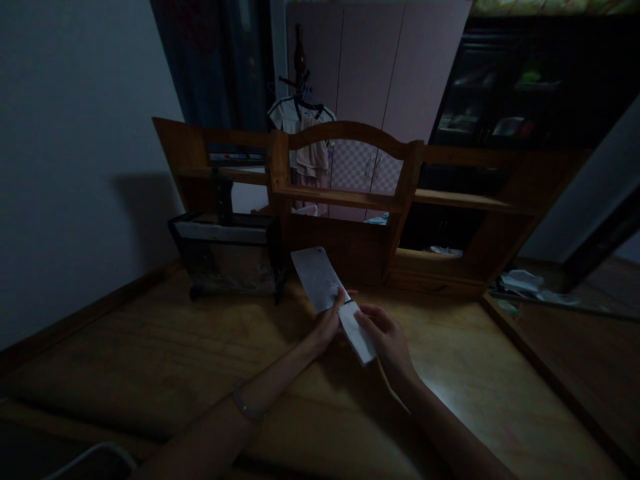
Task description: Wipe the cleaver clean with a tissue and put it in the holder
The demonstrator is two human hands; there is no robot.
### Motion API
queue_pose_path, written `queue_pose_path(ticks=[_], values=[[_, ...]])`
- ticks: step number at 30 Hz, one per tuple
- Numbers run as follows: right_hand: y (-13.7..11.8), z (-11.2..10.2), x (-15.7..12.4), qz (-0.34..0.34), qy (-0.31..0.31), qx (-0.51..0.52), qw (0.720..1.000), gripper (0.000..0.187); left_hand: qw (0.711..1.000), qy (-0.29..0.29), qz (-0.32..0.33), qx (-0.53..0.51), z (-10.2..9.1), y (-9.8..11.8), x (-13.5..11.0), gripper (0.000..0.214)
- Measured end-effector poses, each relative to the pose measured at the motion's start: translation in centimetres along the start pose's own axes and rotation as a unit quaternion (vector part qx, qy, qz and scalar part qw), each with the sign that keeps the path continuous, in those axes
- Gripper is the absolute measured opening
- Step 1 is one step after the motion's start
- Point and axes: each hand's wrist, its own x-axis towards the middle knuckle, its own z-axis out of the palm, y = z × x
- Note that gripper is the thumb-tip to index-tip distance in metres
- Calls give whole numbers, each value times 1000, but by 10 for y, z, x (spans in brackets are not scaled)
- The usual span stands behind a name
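Observation:
Both of my hands hold a cleaver-like object in front of me, above the wooden surface. Its broad, pale grey blade [316,277] points up and to the left, with a small dark hole near the far corner. A dark band separates the blade from a wide white handle or wrapped grip [359,337]; which of these it is I cannot make out. My left hand [330,321] is closed on the blade's near end, thumb on top and the other fingers partly hidden beneath. My right hand [387,337] grips the white part from the right side, its thumb lying on top.
A wooden shelf unit [345,257] stands across the back of the wooden surface [200,360]. At its left is a black-framed box-like item [225,257]. Clothes [313,143] hang behind the shelf. White plastic items [525,283] lie off to the right.

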Motion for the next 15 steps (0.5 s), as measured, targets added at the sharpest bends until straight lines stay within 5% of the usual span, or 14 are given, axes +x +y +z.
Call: queue_pose_path(ticks=[15], values=[[7,-3,3,-32,41,3,999,30,1000,-21,5,20,0,-3,-1,62]])
